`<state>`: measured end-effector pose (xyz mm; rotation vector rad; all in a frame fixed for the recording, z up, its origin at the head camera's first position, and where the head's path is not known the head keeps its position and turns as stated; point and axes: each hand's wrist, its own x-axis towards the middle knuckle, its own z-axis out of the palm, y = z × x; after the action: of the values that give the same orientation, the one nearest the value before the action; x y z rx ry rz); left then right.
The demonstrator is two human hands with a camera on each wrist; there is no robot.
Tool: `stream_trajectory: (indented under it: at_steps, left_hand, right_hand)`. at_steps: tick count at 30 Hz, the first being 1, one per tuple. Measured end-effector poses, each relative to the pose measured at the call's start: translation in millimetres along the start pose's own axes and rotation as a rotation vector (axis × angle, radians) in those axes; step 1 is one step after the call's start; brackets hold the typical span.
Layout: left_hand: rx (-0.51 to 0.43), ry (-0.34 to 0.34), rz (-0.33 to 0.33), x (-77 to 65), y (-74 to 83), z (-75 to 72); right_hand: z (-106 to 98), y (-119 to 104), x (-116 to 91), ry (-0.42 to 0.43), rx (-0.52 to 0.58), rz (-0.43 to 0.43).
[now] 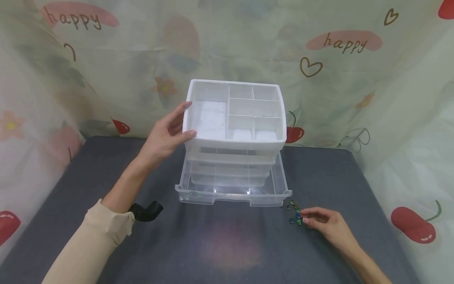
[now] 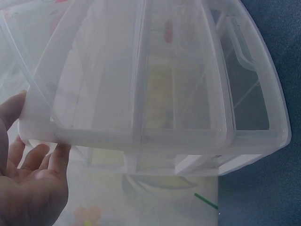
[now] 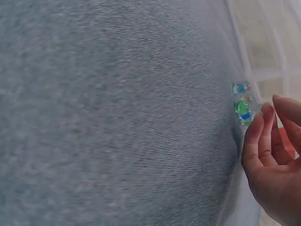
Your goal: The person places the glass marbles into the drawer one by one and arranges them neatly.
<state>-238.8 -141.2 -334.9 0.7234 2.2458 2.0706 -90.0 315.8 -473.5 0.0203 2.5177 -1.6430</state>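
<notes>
A white plastic drawer organizer (image 1: 235,142) stands at the middle of the table, with a divided tray on top. Its clear bottom drawer (image 1: 234,197) is pulled out toward the front. My left hand (image 1: 164,132) grips the organizer's left side, thumb over the top rim; the left wrist view shows its fingers (image 2: 59,157) curled against the edge. Right of the drawer, several small glass beads (image 1: 292,221) in blue and green lie on the table. My right hand (image 1: 328,227) is at these beads (image 3: 242,107), thumb and fingertips slightly apart; no bead shows between them.
The dark grey table (image 1: 156,252) reaches back to a printed curtain (image 1: 227,43), which also hangs at both sides. A black strap piece (image 1: 147,212) sticks out from the left wrist over the table.
</notes>
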Motion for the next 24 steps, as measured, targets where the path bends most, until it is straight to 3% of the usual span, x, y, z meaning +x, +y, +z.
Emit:
stream_trajectory:
  at_steps: [5,15,24]
  left_hand:
    - [-0.001,0.001,-0.005,0.1,-0.6,-0.4]
    - [0.012,-0.007,-0.012,1.3,-1.4,0.7]
    - [-0.002,0.004,-0.007,0.5,-2.2,0.3]
  right_hand:
    - [0.4,4.1,-2.0,-0.009,0.023,0.07]
    - [2.4,8.3,-3.6,0.001,-0.046,0.159]
    - [7.0,8.0,-1.3,0.027,-0.217,0.122]
